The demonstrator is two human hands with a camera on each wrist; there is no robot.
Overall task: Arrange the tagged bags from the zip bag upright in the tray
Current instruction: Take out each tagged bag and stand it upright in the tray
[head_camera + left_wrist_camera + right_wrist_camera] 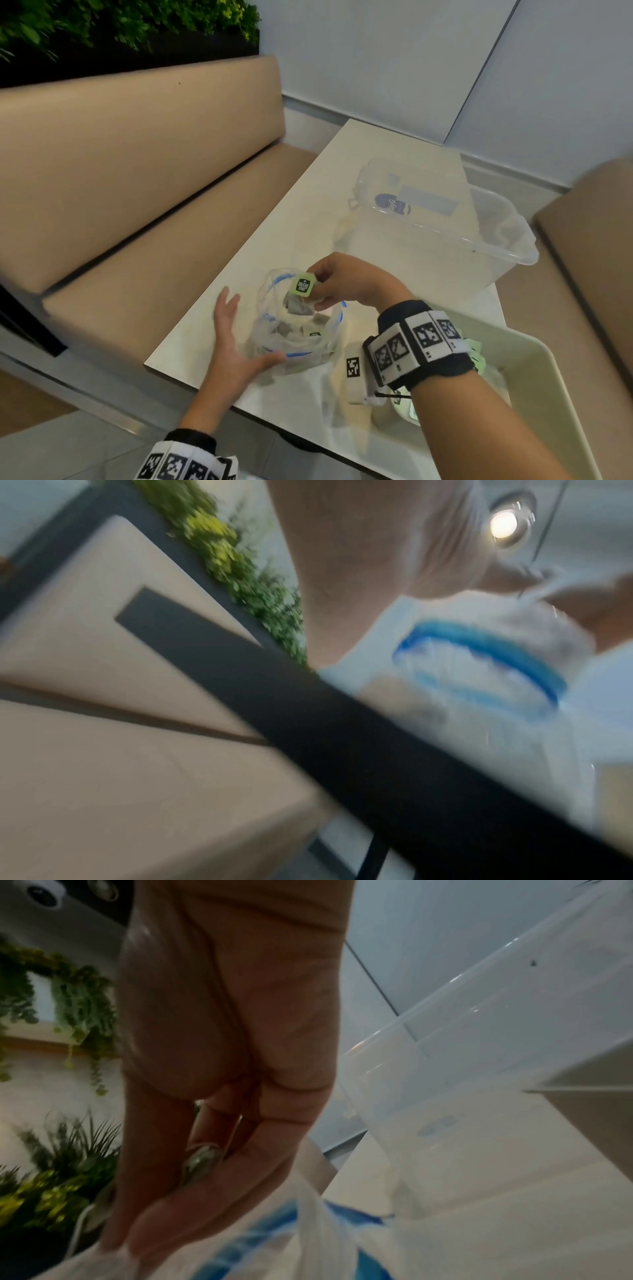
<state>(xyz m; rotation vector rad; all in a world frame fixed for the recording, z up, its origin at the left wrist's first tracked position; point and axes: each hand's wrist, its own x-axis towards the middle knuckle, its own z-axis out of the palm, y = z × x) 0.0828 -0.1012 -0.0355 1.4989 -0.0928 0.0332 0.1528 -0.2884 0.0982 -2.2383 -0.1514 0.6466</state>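
Observation:
A clear zip bag (pixel 298 339) with a blue zip strip stands open on the table, with several grey tea bags inside. My right hand (pixel 337 284) is over its mouth and pinches a tea bag by its light-green tag (pixel 303 285); the grey pouch (pixel 298 306) hangs just below, at the bag's mouth. My left hand (pixel 236 339) is spread open beside the zip bag's left side, thumb against its lower front. The white tray (pixel 548 387) sits at the lower right, with green-tagged bags partly hidden behind my right wrist. The left wrist view shows the zip bag (pixel 479 669), blurred.
A clear plastic tub (pixel 445 219) holding a blue-labelled packet stands at the far end of the table (pixel 274 240). A tan bench seat (pixel 154 222) runs along the table's left edge. A tan chair is at the right.

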